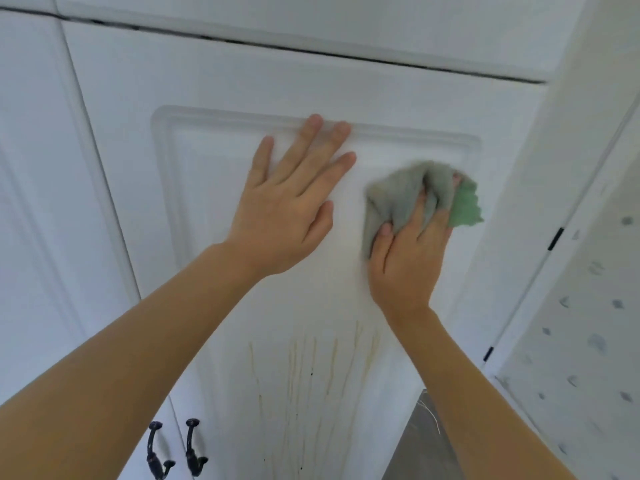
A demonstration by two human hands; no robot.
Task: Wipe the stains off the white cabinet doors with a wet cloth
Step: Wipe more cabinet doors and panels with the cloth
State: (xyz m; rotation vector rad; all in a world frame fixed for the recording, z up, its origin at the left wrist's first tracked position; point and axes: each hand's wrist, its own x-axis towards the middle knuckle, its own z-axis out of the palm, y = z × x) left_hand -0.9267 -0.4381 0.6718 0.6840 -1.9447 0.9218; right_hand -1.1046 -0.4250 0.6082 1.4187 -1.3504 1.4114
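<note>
A white cabinet door (214, 188) with a raised panel frame fills the view. My left hand (294, 202) lies flat on the upper panel, fingers straight and spread. To its right, my right hand (405, 258) grips a crumpled grey-green cloth (401, 195) and presses it against the door near the panel's upper right corner. Brownish-yellow drip streaks (311, 382) with small dark specks run down the door below both hands.
A second white door (41, 202) stands to the left. Two dark handles (156, 452) (194, 448) hang at the bottom where the doors meet. A white side panel (554, 168) and a dotted white surface (588, 341) stand at the right. Grey floor (422, 452) shows below.
</note>
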